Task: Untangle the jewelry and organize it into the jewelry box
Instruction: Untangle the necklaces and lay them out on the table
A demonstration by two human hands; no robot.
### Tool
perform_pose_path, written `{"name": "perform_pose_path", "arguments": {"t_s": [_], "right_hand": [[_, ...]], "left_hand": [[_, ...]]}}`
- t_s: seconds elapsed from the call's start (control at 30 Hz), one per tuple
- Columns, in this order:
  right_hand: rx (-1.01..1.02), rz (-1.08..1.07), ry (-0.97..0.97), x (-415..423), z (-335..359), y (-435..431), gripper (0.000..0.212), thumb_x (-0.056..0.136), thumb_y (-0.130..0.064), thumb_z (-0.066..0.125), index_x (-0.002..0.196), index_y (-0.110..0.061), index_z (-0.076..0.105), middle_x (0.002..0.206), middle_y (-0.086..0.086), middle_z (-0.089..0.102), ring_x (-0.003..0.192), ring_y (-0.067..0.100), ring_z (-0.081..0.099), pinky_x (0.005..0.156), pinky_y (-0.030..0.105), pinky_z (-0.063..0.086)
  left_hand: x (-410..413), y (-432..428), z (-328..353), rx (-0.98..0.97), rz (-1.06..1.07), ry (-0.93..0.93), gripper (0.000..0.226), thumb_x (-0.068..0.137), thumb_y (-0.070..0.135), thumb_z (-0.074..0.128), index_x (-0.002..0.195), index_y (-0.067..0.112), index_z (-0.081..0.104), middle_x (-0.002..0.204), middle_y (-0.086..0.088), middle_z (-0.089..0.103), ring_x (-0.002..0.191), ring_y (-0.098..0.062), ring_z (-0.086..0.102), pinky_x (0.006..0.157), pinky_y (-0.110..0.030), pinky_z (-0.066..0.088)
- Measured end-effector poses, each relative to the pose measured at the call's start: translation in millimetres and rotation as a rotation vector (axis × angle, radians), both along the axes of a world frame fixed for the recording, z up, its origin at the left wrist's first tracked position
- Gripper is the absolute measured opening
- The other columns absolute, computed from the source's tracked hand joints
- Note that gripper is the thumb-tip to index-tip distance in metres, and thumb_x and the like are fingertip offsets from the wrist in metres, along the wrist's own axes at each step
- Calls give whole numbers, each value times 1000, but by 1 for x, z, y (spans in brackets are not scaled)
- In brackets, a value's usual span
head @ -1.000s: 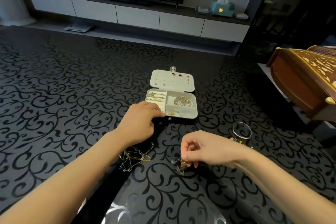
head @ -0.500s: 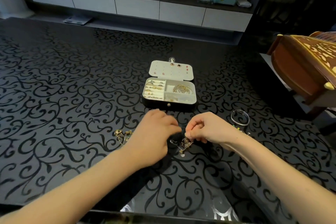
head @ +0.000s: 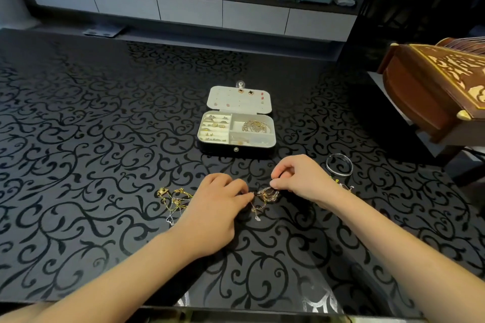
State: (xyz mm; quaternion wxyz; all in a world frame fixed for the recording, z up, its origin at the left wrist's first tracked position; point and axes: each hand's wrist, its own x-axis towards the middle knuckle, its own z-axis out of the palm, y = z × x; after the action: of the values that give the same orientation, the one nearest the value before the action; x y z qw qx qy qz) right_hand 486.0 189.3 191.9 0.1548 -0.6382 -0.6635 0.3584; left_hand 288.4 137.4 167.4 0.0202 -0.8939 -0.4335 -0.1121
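**Inspector:** Where the two grips meet, what is held?

**Assessor:** The left hand (head: 217,207) pinches a thin strand of the tangled chains (head: 267,194) at its fingertips. The right hand (head: 301,178) pinches the top of the same knot, fingers curled. Both grips are grasping. The knot lies on the bench (head: 105,139) between the hands, with a small pendant trailing toward the near edge.

**Inspector:** Anything else close by?

**Assessor:** A second tangle (head: 174,198) of gold and silver chain lies just beside the left hand, on its outer side. A silver bangle (head: 339,164) lies flat beyond the right wrist. The small pieces near it are too blurred to identify.

**Inspector:** Edges and room?

**Assessor:** The near bench edge runs under both forearms. The right edge lies past the bangle, and a wooden chest (head: 430,92) stands beyond it. To the left there is wide open surface. A strip of bare bench separates the hands from the jewelry box (head: 236,149).

**Inspector:** Box contents?

**Assessor:** The box is open, and its lid (head: 238,99) lies back with a few earrings pinned to it. Rings sit in the padded rows on the left. A heap of gold chain fills the far right compartment. The near right compartment holds small pieces I cannot make out.
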Motion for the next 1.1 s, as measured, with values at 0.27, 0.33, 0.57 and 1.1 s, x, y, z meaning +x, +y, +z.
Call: {"name": "perform_pose_path", "arguments": {"t_s": [0.27, 0.33, 0.57, 1.1], "right_hand": [[9, -60, 29, 4, -2, 10, 21, 77, 2, 67, 88, -16, 64, 72, 3, 63, 67, 14, 58, 67, 23, 46], [33, -58, 1, 6, -4, 12, 22, 80, 3, 65, 91, -16, 64, 75, 5, 66, 73, 14, 63, 75, 26, 49], [82, 7, -77, 12, -5, 13, 20, 83, -2, 65, 99, -15, 63, 77, 0, 61, 54, 0, 48, 60, 15, 37], [273, -1, -353, -18, 32, 105, 19, 85, -15, 58, 83, -4, 74, 80, 10, 70, 71, 27, 63, 55, 29, 42]], "left_hand": [[6, 23, 2, 12, 118, 64, 45, 63, 21, 44, 98, 17, 72, 91, 0, 64, 78, -25, 61, 76, -41, 52], [6, 25, 2, -1, 132, 69, 45, 58, 20, 50, 98, 15, 72, 91, -2, 64, 79, -26, 60, 77, -42, 51], [3, 29, 3, -35, 163, 83, 49, 60, 20, 52, 105, 15, 70, 95, -3, 65, 83, -27, 61, 80, -43, 50], [-27, 84, 36, 22, 293, -361, 47, 67, 5, 40, 101, 13, 72, 103, -4, 65, 93, -32, 57, 82, -42, 47]]}}
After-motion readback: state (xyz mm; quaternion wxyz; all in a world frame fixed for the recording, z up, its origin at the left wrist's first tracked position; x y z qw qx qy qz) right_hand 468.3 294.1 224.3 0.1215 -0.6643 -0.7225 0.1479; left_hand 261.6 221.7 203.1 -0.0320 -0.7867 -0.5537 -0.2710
